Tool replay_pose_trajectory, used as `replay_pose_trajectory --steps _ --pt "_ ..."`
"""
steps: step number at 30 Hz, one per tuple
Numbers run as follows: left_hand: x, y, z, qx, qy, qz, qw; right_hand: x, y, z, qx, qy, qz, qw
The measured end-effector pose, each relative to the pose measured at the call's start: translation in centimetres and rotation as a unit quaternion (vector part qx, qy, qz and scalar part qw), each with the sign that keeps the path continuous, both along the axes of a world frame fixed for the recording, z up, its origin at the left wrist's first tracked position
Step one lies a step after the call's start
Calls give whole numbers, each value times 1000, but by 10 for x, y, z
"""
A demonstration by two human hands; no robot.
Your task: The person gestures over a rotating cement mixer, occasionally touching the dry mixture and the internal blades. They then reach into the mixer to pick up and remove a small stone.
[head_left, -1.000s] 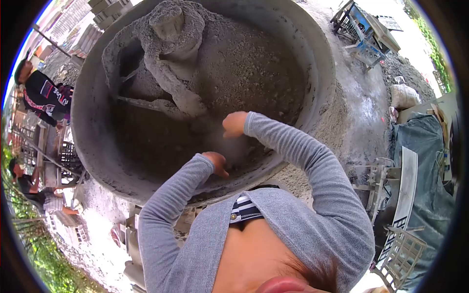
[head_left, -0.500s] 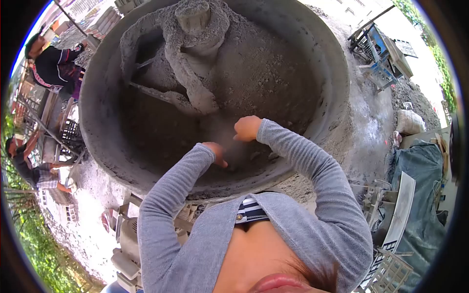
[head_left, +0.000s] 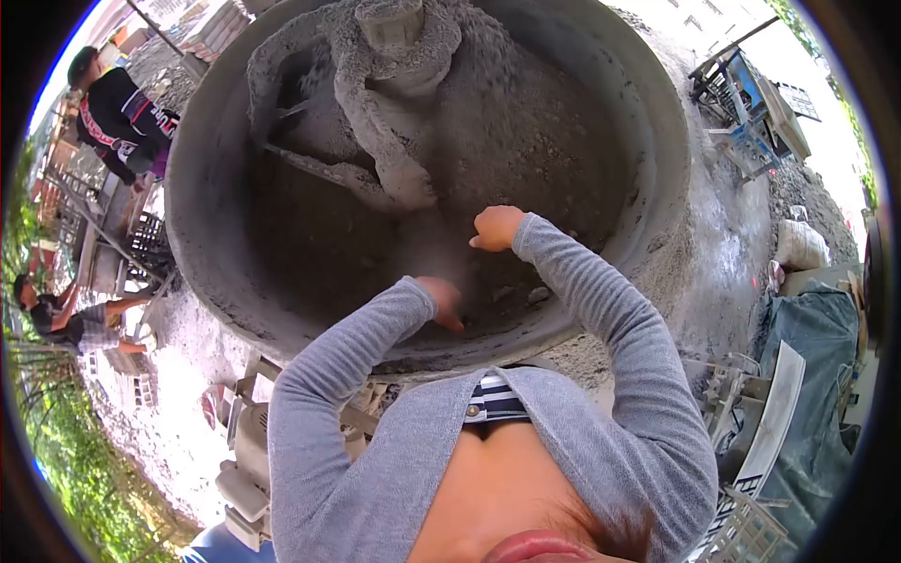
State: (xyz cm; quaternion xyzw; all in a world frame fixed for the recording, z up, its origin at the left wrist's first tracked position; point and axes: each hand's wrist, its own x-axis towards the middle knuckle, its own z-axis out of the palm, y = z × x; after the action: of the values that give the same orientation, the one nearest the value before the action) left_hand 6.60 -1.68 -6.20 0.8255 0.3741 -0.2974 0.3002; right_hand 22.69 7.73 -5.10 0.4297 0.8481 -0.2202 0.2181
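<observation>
A large round pan mixer [head_left: 202, 235] is in front of me, with grey dry mix [head_left: 319, 244] over its floor. Its mixing arm [head_left: 404, 174], crusted with cement, curves down from the central hub [head_left: 389, 23]. Both my hands are over the near part of the pan. My left hand [head_left: 444, 302] hangs low with its fingers bent together, partly in shade. Higher and to the right, my right hand [head_left: 499, 228] is closed like a fist. What either hand holds is hidden. Pale dust hangs between the hands, and a few lumps [head_left: 537, 295] lie below the right one.
One person [head_left: 117, 117] stands beyond the pan's left rim, and another person [head_left: 70, 314] bends farther down on the left. A blue metal frame [head_left: 751, 141] stands at right. Nearer are a sack [head_left: 801, 246], a dark tarp [head_left: 817, 347] and a plastic crate [head_left: 741, 530].
The view has shifted slightly, moving the pan a little right in the picture. The mix by the hub now looks smeared by motion. The upper-left person has lowered an arm. My hands stay over the pan.
</observation>
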Motion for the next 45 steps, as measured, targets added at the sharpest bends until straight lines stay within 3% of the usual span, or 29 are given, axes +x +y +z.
replay_pose_trajectory --steps 4,10,11,15,17,20,24,26,29,35,45 --pt "-4 10 -1 -25 87 18 996 -17 -27 12 -7 -11 55 998" --pt "-20 27 8 24 137 71 988 -35 -59 -18 -195 40 184 963" --pt "-17 25 8 25 128 67 989 -35 -57 -4 -201 -3 174 964" --pt "-9 14 0 -5 76 42 996 -18 -21 -14 -118 1 121 986" --pt "-2 10 8 -46 68 36 996 -11 -12 -12 -10 -18 32 999" --pt "-1 11 18 -39 81 32 995 -9 -15 -7 2 -14 34 999" --pt "-9 20 23 -10 93 52 994 -27 -35 -21 -61 -1 94 994" --pt "-12 22 20 11 103 56 993 -35 -47 -38 -164 -8 166 972" --pt "-11 20 9 0 92 50 995 -34 -57 -34 -192 -37 170 966" --pt "-7 17 7 -25 89 34 995 -28 -42 -18 -102 -18 122 987" --pt "-7 14 -1 -27 95 37 994 -27 -41 -13 -114 -2 120 986"
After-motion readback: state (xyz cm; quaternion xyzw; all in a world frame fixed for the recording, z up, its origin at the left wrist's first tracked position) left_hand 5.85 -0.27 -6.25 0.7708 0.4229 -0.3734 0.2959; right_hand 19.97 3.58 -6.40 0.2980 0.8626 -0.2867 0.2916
